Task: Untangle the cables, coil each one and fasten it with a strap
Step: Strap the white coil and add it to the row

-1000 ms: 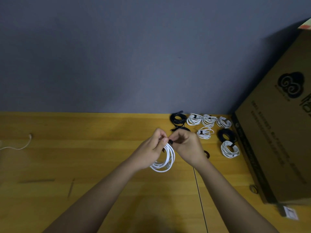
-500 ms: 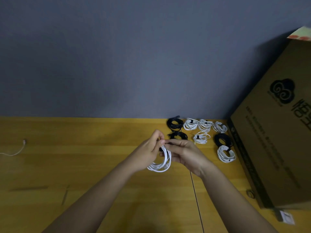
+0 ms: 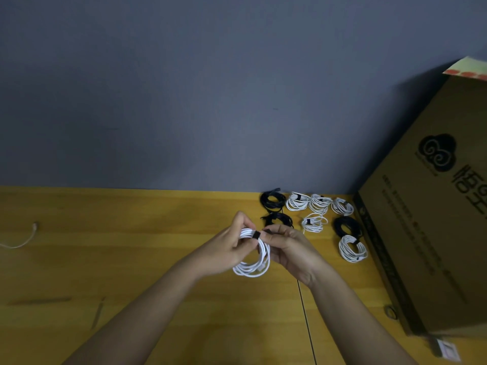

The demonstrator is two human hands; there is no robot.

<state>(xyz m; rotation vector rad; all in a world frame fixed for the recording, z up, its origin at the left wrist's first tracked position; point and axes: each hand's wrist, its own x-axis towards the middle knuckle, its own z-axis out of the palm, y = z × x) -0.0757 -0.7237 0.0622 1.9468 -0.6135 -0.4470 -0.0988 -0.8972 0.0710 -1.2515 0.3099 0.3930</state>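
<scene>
Above the table (image 3: 105, 259), our left hand (image 3: 226, 252) grips the white coil (image 3: 257, 264); right hand (image 3: 287, 246) pinches its black strap (image 3: 257, 234).

Both forearms are bare to the frame edge, with no sleeves, left hand (image 3: 228, 248) and right hand (image 3: 291, 250) ungloved.

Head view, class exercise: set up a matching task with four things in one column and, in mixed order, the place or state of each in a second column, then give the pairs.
Things:
1. white coil
2. black strap
3. cardboard box
4. loose white cable

Places or states:
A. stands at the table's right edge
B. lies alone at the far left
C. held up between left hand and right hand
D. wrapped round the top of the held coil

Pairs: 1-C, 2-D, 3-A, 4-B
</scene>
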